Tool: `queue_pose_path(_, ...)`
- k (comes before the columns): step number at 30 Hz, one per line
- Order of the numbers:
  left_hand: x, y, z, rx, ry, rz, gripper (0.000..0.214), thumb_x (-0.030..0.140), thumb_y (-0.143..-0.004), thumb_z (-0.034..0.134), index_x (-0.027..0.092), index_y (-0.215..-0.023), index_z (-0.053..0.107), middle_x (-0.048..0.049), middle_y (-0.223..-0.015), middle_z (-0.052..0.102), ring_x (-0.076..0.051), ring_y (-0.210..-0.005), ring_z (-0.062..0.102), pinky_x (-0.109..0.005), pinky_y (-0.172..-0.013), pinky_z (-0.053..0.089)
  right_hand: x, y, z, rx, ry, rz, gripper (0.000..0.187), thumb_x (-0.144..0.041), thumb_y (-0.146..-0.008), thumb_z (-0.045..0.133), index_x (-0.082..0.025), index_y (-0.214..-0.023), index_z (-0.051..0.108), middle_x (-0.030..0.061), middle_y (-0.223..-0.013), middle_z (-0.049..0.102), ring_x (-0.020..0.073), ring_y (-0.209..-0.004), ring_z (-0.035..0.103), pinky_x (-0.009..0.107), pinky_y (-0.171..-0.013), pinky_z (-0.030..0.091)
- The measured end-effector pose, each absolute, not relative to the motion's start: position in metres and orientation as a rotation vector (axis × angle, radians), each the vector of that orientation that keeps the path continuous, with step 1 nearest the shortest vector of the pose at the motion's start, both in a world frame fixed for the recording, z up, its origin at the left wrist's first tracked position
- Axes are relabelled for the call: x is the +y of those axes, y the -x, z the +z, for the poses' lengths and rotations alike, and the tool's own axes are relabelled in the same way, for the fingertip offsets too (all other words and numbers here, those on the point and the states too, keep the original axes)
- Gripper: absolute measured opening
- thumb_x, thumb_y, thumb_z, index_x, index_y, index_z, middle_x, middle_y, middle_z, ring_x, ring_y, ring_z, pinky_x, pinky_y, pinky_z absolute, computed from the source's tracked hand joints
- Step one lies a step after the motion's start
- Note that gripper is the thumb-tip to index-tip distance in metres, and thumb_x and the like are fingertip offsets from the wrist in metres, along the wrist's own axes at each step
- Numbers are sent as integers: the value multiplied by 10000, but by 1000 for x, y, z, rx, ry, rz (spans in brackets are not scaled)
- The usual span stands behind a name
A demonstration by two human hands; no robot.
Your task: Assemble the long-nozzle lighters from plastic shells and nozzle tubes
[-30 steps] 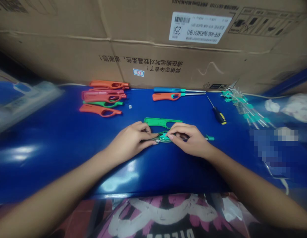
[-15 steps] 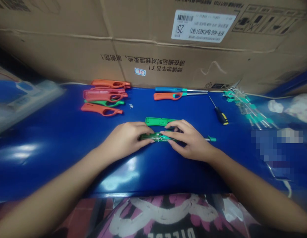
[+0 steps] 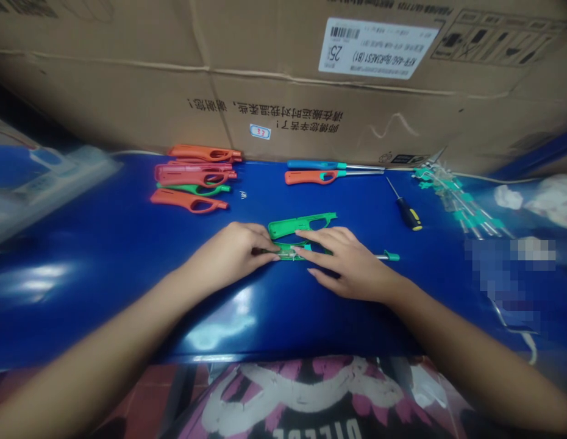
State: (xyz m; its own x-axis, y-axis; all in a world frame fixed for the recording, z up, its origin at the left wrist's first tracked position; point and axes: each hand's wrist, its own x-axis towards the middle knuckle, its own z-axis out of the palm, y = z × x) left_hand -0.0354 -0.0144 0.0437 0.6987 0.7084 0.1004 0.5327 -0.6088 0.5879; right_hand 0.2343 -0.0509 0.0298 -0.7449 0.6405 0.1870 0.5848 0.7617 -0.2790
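A green gas lighter half-shell (image 3: 287,254) lies on the blue table with a clear tank, wires and teal parts in it; its metal tube runs out to the right. My left hand (image 3: 240,249) pinches the left end of this shell between thumb and fingers. Over its right part is my right hand (image 3: 350,262), fingers stretched and spread, one fingertip at the inner parts. Just behind sits the other green half-shell (image 3: 292,227), inner side up, close to the right hand's fingers.
Orange, red and green lighter shells (image 3: 189,200) are stacked at the back left. Two long lighters (image 3: 311,177) and a screwdriver (image 3: 408,213) lie behind and right. Metal tubes with teal parts (image 3: 466,204) are heaped at right. A cardboard box (image 3: 265,79) stands along the back.
The rear green half-shell has tilted, its right end now farther back. My right hand's fingers have spread and flattened; my left hand has shifted slightly.
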Motion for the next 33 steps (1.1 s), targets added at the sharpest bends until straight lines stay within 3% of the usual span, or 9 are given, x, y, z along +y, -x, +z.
queue_pose_path(3,-14,37,45,929,-2368,447,140,245,-897,703,191,-974,807,-60,-884,747,-173,-759,703,-290,-737,561,-46,-239,32,-2544,1018,380,353,-243,-970,542,-236,-1316,611,111,-1318,629,257,-1208,558,454,-1000,419)
queue_pose_path(7,-17,36,49,999,-2416,433,174,308,-882,718,200,-993,797,-50,-890,750,-158,-711,691,-257,-652,530,-41,-245,35,-2483,1075,457,177,-251,-962,566,-232,-1096,680,81,-1074,689,229,-1019,602,409,-908,412)
queue_pose_path(9,-21,35,50,1058,-2488,471,187,332,-884,714,215,-1014,782,-36,-931,752,-164,-759,693,-251,-640,512,-39,-246,36,-2480,1079,493,117,-260,-964,572,-227,-1001,679,62,-1006,696,214,-970,603,390,-889,398)
queue_pose_path(11,-24,31,50,1030,-2569,541,189,338,-916,674,224,-1038,763,-39,-998,744,-191,-884,685,-276,-727,527,-39,-246,37,-2485,1077,517,106,-252,-966,572,-222,-931,668,46,-955,696,200,-936,597,373,-870,386)
queue_pose_path(16,-28,23,38,782,-2672,516,242,295,-991,567,224,-1172,710,-83,-1198,677,-234,-1105,620,-383,-964,510,-40,-246,35,-2515,1092,537,79,-258,-968,593,-219,-921,644,29,-922,686,187,-905,576,350,-837,362)
queue_pose_path(28,-30,21,28,743,-2806,447,306,231,-1017,496,275,-1252,688,-79,-1274,671,-247,-1073,652,-406,-900,548,-37,-254,39,-2537,1122,616,65,-217,-964,603,-215,-958,668,37,-987,692,188,-944,606,348,-870,371)
queue_pose_path(33,-30,22,28,731,-2821,448,315,217,-1013,499,288,-1256,686,-70,-1287,664,-240,-1073,640,-396,-901,540,-39,-251,40,-2555,1102,563,105,-309,-954,639,-213,-992,663,32,-975,687,182,-918,598,331,-832,369)
